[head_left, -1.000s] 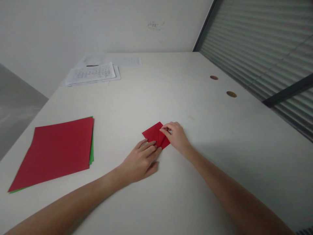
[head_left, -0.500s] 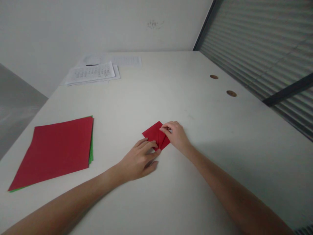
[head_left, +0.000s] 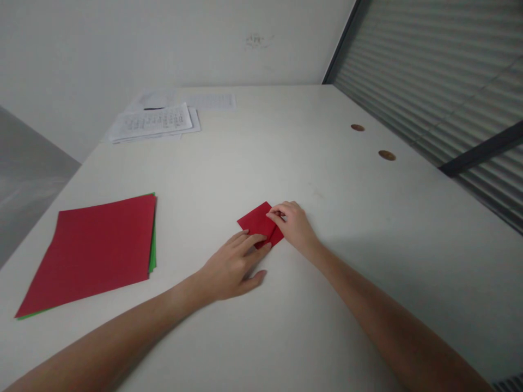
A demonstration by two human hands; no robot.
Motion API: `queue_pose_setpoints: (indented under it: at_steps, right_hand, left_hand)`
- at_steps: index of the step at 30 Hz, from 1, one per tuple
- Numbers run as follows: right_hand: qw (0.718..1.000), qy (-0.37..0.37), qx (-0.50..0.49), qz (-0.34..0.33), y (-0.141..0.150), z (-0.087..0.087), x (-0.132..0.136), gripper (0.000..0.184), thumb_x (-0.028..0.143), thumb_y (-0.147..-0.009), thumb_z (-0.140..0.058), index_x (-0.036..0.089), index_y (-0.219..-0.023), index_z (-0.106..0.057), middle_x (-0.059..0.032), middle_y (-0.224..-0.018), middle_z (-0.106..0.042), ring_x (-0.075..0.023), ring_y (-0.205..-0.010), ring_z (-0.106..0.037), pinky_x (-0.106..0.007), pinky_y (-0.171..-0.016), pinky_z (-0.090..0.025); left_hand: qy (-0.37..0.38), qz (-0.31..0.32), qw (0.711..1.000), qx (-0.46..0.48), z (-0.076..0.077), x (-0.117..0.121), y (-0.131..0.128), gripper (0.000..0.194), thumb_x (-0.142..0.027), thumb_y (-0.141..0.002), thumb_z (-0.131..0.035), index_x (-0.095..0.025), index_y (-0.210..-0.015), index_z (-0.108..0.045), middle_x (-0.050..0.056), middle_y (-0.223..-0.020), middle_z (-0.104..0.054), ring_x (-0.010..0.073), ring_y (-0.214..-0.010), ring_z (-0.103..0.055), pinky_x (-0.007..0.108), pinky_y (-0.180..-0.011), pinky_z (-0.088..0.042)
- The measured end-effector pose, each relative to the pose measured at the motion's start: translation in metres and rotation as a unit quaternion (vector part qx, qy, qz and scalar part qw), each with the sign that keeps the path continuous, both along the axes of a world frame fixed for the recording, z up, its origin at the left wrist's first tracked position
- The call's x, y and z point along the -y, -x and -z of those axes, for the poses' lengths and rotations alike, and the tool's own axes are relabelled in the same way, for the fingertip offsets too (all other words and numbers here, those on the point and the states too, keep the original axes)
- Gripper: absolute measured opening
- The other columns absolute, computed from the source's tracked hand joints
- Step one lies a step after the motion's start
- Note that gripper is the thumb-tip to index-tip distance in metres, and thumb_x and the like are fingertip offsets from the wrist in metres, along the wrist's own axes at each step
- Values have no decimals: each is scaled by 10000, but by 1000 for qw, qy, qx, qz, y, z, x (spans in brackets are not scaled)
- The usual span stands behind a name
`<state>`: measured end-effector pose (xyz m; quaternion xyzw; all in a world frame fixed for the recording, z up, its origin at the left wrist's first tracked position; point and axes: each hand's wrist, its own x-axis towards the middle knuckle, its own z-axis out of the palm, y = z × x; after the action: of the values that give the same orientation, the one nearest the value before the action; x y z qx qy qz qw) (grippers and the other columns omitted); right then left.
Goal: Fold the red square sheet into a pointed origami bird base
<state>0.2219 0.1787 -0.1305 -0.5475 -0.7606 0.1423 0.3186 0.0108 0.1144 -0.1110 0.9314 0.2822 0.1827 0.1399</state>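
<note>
A small piece of folded red paper (head_left: 256, 219) lies on the white table between my hands, one corner pointing away from me. My left hand (head_left: 237, 265) rests at its near left side with fingers spread, the fingertips pressing on the lower part of the paper and the thumb apart on the table. At the paper's right side, my right hand (head_left: 292, 222) pinches a flap of it between thumb and forefinger. The fingers of both hands cover some of the folds.
To the left lies a stack of large red sheets (head_left: 92, 250) with green sheets (head_left: 152, 250) showing beneath. Written papers (head_left: 153, 122) with a dark pen (head_left: 153, 109) sit at the far left. Two round brown holes (head_left: 357, 128) mark the table's right side, beside window blinds (head_left: 441, 71).
My left fingers have straightened a little and shifted slightly right along the paper's near edge. My right hand keeps its pinch in nearly the same spot.
</note>
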Motion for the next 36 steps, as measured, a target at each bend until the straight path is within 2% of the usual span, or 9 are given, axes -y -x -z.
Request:
queue_pose_setpoints:
  at_steps: [6, 11, 13, 17, 20, 24, 28, 36]
  right_hand:
    - [1000, 3, -2, -2, 0, -2, 0, 149, 174, -857, -657, 213, -714, -641, -32, -747, -679, -194, -730, -572, -344, -740, -430]
    - [1000, 6, -10, 2, -1, 0, 0, 151, 179, -858, -652, 218, -712, -645, -33, -757, -683, -196, -737, -581, -344, -726, -435]
    - [1000, 6, -11, 4, -1, 0, 0, 152, 184, -856, -654, 220, -708, -647, -34, -758, -684, -198, -740, -584, -346, -726, -437]
    - [1000, 6, -10, 6, -1, 1, 0, 141, 172, -844, -667, 215, -711, -649, -37, -759, -685, -201, -745, -580, -345, -727, -438]
    - [1000, 6, -8, 0, -1, 1, 0, 140, 172, -850, -661, 216, -718, -648, -34, -765, -684, -199, -753, -577, -345, -740, -434]
    - [1000, -1, -1, -15, -3, 1, 2, 134, 185, -868, -642, 216, -738, -647, -36, -783, -680, -201, -781, -568, -346, -765, -426]
    - [1000, -6, 4, -23, -5, 3, 3, 129, 193, -880, -624, 215, -756, -652, -41, -802, -676, -203, -799, -566, -348, -786, -423]
    - [1000, -4, 2, -3, -3, 3, 3, 151, 215, -892, -602, 221, -746, -643, -44, -789, -667, -209, -787, -571, -355, -771, -430]
  left_hand:
    - [11, 18, 999, 26, 4, -1, 2, 495, -337, -905, -554, -113, -1345, -517, 175, -1325, -568, 305, -1264, -518, 503, -1096, -416]
    - [120, -41, 987, 97, 5, -7, 6, 436, -150, -858, -517, -159, -1293, -542, 110, -1227, -658, 227, -1177, -604, 408, -1046, -488]
    - [134, -51, 984, 102, 5, -9, 6, 450, -87, -831, -481, -173, -1266, -557, 95, -1188, -676, 211, -1139, -623, 397, -1034, -495]
    - [90, -19, 992, 82, 6, -9, 7, 477, -96, -848, -487, -180, -1315, -534, 117, -1252, -638, 235, -1189, -584, 432, -1044, -478]
    - [48, 16, 996, 67, 7, -7, 6, 384, -188, -896, -528, -170, -1276, -580, 131, -1248, -624, 254, -1224, -551, 452, -1063, -453]
    - [12, 26, 999, 41, 5, -4, 6, 330, -297, -925, -540, -169, -1217, -627, 139, -1261, -583, 279, -1209, -544, 473, -1047, -455]
    - [0, 32, 999, 19, 3, -3, 5, 338, -323, -936, -520, -168, -1218, -624, 148, -1302, -541, 290, -1209, -532, 477, -1044, -451]
    - [6, 31, 999, 9, -1, -2, 2, 318, -308, -937, -504, -164, -1196, -620, 145, -1237, -564, 287, -1162, -544, 482, -1017, -463]
